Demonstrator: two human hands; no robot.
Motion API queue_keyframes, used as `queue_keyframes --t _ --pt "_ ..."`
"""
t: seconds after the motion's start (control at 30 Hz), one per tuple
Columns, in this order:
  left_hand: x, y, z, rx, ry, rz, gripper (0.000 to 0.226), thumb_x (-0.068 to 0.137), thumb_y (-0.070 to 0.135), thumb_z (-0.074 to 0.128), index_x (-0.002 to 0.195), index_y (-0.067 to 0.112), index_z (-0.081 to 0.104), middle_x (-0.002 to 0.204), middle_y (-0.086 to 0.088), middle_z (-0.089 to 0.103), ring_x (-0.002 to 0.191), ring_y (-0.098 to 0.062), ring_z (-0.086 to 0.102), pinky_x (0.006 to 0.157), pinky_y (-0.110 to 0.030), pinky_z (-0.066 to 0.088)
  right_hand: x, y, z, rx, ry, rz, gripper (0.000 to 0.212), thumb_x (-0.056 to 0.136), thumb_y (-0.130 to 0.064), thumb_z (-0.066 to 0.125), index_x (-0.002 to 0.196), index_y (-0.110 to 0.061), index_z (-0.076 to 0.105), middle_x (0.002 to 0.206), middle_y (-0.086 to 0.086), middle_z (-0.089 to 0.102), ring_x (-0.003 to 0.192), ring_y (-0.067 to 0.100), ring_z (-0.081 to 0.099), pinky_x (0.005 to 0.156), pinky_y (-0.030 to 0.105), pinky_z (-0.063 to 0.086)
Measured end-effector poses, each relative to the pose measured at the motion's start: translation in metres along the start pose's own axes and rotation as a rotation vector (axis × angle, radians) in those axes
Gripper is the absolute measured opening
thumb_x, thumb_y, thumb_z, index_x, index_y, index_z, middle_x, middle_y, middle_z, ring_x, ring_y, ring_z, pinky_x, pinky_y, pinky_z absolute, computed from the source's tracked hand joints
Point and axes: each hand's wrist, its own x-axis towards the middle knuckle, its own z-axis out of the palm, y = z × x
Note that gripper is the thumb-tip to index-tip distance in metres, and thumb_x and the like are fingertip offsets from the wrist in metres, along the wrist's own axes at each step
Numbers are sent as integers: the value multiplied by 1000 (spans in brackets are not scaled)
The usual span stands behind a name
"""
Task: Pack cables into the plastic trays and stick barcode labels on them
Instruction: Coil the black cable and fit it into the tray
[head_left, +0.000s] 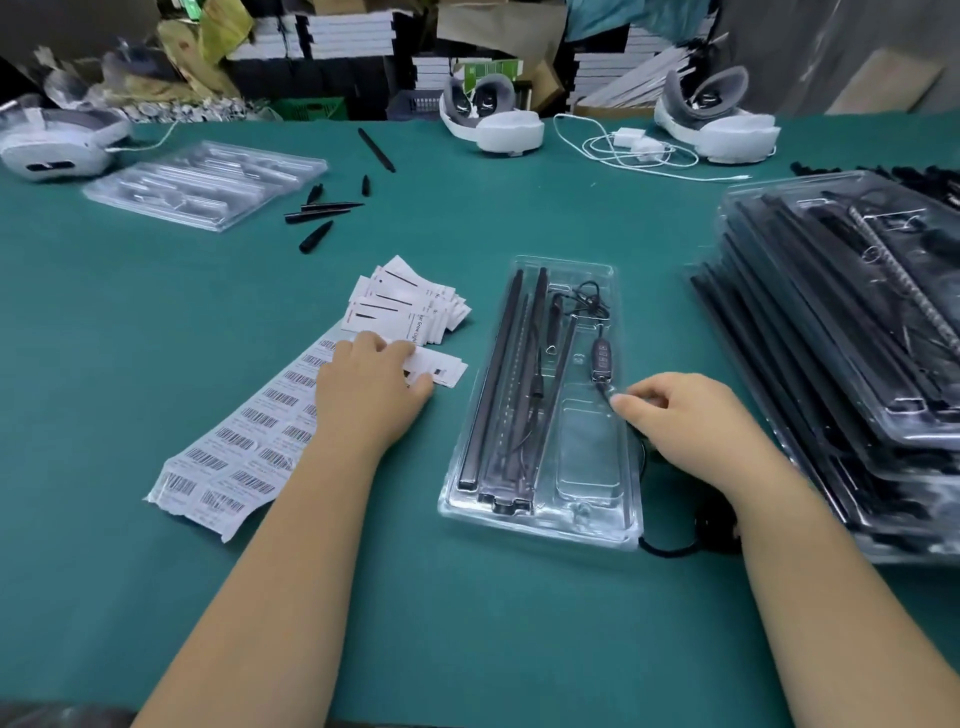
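black cable (605, 387): right hand (691, 421) pinches it between thumb and fingertips just below the inline controller (602, 356), over the right side of the clear plastic tray (540, 514). the rest of the cable runs out from under the wrist and loops on the green mat (467, 597) just off the tray's near right corner, so it is not yet fully packed. long black bars (498, 374) already lie in the tray's left channels.

left hand (371, 389): fingers curled down on a white paper card (441, 366), thumb side tucked under; looks like a grip on the card, partly hidden. barcode label sheet (234, 447) lies under that wrist; a fanned card stack (410, 306) sits just beyond.

risks, judged: loose loop could snag on the tray rim and drag the light tray; cable seated proud of its pocket would stop the pack closing; attention split across both hands may lift two cards.

packed trays (857, 364) stacked at right.
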Motion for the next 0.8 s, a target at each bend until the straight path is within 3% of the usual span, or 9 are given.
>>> queue_keyframes --t 0.13,0.23,0.3,0.37,0.47,0.53,0.63,0.73,0.8 --pt "3 -7 4 -4 36 -133 46 91 42 50 132 20 54 131 -12 47 121 -33 39 94 -44 34 -18 -5 -17 -125 -131 -26 43 85 -57 55 118 -29 61 110 -12 61 101 10 54 79 26 39" --pt "2 -2 -2 -83 117 -137 49 90 35 54 135 16 51 133 -14 45 122 -34 37 97 -45 31 -39 0 -28 -257 -227 -138 63 71 -68 58 122 -33 57 120 -16 55 112 7 50 90 25 40" --pt "-4 6 -12 -265 191 14 48 88 38 58 130 15 55 128 -12 52 119 -32 42 97 -41 33 -53 8 -32 -310 -346 -202 76 54 -78 57 118 -37 57 121 -23 48 117 1 42 99 25 37" --pt "-20 21 -25 -479 118 292 54 83 52 57 125 19 60 119 0 60 113 -18 48 95 -30 35 -62 18 -30 -341 -405 -260 68 49 -78 61 108 -43 57 119 -30 39 117 -4 34 102 24 33" --pt "-51 52 -38 -515 -198 678 84 67 78 52 136 31 48 133 13 50 125 -3 39 108 -29 30 -64 26 -20 -315 -308 -386 29 66 -62 70 89 -50 57 110 -30 42 110 -3 35 100 23 31" --pt "-66 72 -32 -380 -340 824 99 62 84 51 147 37 29 152 14 30 140 -5 19 118 -34 11 -62 27 -15 -259 -225 -447 9 78 -46 68 86 -42 64 102 -23 51 102 1 42 96 27 35" --pt "-75 86 -21 -221 -443 811 97 71 85 39 150 42 4 159 18 3 146 -5 -5 118 -44 -8 -60 27 -10 -226 -134 -449 5 85 -31 59 82 -35 62 90 -16 59 90 7 51 87 33 43" --pt "-72 82 -21 -149 -433 760 93 76 82 33 152 36 5 158 15 12 145 -10 5 119 -46 1 -55 16 -6 -94 22 -281 15 88 -41 54 99 -34 62 91 -15 62 89 10 57 85 31 45" --pt "-68 77 -24 -138 -417 752 97 73 83 35 152 34 7 155 13 20 141 -12 14 118 -43 10 -47 9 -6 -46 -19 -187 18 86 -43 60 100 -32 66 89 -16 65 88 6 59 76 20 46"
